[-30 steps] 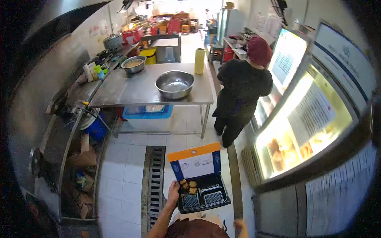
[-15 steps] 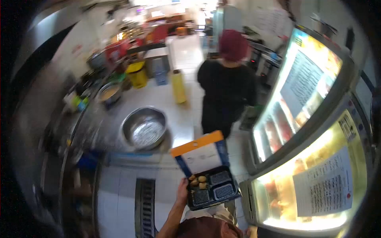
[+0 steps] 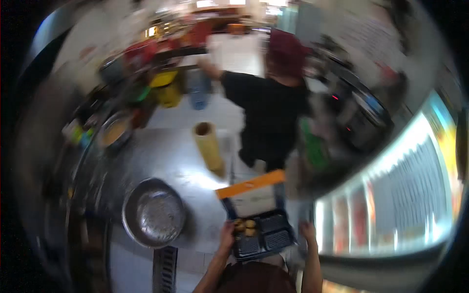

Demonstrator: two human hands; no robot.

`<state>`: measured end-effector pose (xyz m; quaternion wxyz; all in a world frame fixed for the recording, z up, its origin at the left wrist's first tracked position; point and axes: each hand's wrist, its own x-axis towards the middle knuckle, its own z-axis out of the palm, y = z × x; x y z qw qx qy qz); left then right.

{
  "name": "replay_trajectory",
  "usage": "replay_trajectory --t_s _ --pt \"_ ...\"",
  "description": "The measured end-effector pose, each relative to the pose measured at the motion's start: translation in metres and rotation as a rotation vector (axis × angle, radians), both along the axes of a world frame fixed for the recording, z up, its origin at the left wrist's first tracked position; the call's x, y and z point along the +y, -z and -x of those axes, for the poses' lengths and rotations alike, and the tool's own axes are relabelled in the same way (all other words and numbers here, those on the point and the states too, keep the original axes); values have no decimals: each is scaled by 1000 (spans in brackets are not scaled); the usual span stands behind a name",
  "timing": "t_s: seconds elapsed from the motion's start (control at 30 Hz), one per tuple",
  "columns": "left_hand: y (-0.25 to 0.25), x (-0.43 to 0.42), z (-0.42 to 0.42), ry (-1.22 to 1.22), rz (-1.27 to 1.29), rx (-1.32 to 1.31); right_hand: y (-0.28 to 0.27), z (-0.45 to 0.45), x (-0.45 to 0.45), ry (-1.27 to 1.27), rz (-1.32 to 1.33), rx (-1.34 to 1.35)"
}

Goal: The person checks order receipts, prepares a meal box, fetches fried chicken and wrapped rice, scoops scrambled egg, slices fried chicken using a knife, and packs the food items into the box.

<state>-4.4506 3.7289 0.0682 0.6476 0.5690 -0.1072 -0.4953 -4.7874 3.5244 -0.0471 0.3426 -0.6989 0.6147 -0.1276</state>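
My left hand (image 3: 227, 237) grips the left side of a black compartment meal box (image 3: 267, 242). Its raised lid (image 3: 251, 188) has an orange edge, blue sides and a pale inner face. Several round golden-brown food pieces (image 3: 245, 226) sit in the back left compartment; the other compartments show ribbed bare bottoms. Just off the box's right edge is my right hand (image 3: 308, 230), its fingers smeared by motion. Whether it touches the box I cannot tell.
A steel basin (image 3: 154, 215) and a yellowish roll (image 3: 208, 149) stand on the metal counter (image 3: 161, 156) ahead left. A co-worker (image 3: 273, 107) in black stands ahead, an arm stretched left. Lit glass display fridges (image 3: 386, 195) line the right. A floor drain (image 3: 164, 271) lies below.
I have moved forward along the counter, with the basin and fridge now closer. My right hand has come up beside the box. The co-worker has stretched an arm out to the left.
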Motion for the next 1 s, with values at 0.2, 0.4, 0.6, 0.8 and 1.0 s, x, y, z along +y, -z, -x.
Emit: replay_trajectory --t_s 0.2,0.4,0.6,0.8,1.0 --pt "-51 -165 -44 -17 -173 -155 69 8 -70 137 -674 -36" --pt "-2 -328 -96 -140 -67 132 104 -58 -245 170 -745 -32" --pt "-24 -497 -164 -276 -68 147 131 -156 -491 78 -634 -94" --pt "-42 -647 -261 -446 -80 164 138 -393 -832 -138 -513 -493" --pt "63 -802 -395 -400 21 32 67 -544 -955 -291 -383 -313"
